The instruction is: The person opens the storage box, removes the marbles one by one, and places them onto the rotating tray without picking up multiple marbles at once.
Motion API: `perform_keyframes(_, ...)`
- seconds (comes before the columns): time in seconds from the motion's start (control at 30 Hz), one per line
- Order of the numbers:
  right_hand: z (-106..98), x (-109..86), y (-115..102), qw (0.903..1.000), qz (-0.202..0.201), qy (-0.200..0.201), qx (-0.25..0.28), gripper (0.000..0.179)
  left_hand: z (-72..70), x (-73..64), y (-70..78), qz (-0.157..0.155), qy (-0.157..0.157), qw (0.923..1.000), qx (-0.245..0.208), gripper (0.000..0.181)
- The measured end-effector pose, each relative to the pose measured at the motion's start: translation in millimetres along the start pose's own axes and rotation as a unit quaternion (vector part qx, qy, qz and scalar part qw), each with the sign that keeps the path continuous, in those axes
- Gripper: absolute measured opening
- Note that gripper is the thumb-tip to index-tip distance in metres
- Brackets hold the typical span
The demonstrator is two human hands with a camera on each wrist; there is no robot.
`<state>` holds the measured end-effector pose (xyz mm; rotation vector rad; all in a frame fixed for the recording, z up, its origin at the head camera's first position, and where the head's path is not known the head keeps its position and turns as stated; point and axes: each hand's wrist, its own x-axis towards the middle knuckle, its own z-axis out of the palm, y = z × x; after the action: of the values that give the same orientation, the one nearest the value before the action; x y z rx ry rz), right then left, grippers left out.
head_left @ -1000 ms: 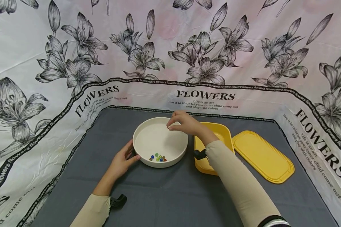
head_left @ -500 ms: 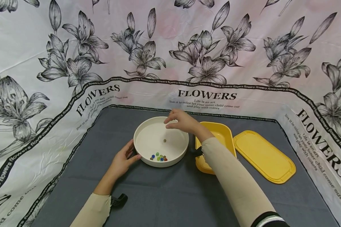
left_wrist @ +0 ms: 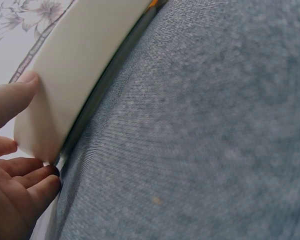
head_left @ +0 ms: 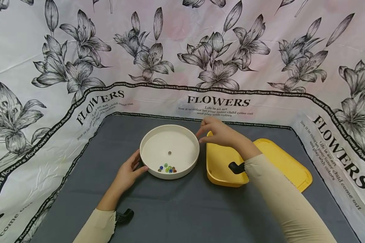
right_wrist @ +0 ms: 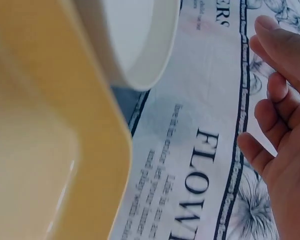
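A round white tray (head_left: 182, 148) with a low wall stands on the grey cloth. Several coloured glass marbles (head_left: 167, 168) cluster along its near side, and a single marble (head_left: 169, 153) lies closer to its middle. My left hand (head_left: 128, 173) holds the tray at its left, thumb (left_wrist: 26, 84) against the outer wall and fingers by the bottom edge. Over the far left corner of a yellow box (head_left: 222, 165) hovers my right hand (head_left: 220, 134), fingers loosely bent, nothing visible between them. My right forearm and hand hide part of the box.
A yellow lid (head_left: 292, 162) lies flat right of the box, partly covered by my right sleeve (head_left: 280, 189). Behind the table area rises a flower-printed white cloth (head_left: 158, 101). Grey cloth (head_left: 182, 212) spreads in front of the tray.
A marble has dropped from my right hand into the tray and lies near its middle. That hand has since moved right, from above the tray to the box. My left hand stays put.
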<state>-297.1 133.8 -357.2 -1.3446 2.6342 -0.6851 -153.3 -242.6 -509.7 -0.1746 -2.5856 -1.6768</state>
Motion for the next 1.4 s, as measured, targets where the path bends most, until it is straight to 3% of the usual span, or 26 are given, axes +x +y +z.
perform_keyframes(0.17, 2, -23.2, 5, 0.9998, 0.002, -0.016, -0.006, 0.018, -4.2, -1.1, -0.5, -0.002, 0.007, 1.0000, 0.003, 0.091)
perform_keyframes(0.43, 26, -57.5, 26, 0.9972, -0.004, -0.073, -0.012, 0.025, -1.5, -0.1, -0.4, -0.006, -0.002, 1.0000, 0.004, 0.091)
perform_keyframes(0.9, 55, -86.3, 41, 0.9851, 0.009, -0.171, -0.014, 0.032, -0.6, -1.4, 0.4, -0.007, -0.003, 1.0000, 0.001, 0.089)
perform_keyframes(1.17, 67, -92.3, 39, 0.9856, 0.012, -0.169, -0.011, 0.031, 0.2, 0.7, -0.3, -0.008, -0.004, 1.0000, -0.003, 0.091)
perform_keyframes(1.4, 79, -90.3, 43, 0.9862, -0.025, -0.160, -0.032, 0.023, -1.2, -3.8, 15.6, -0.017, 0.000, 0.9998, -0.013, 0.085)
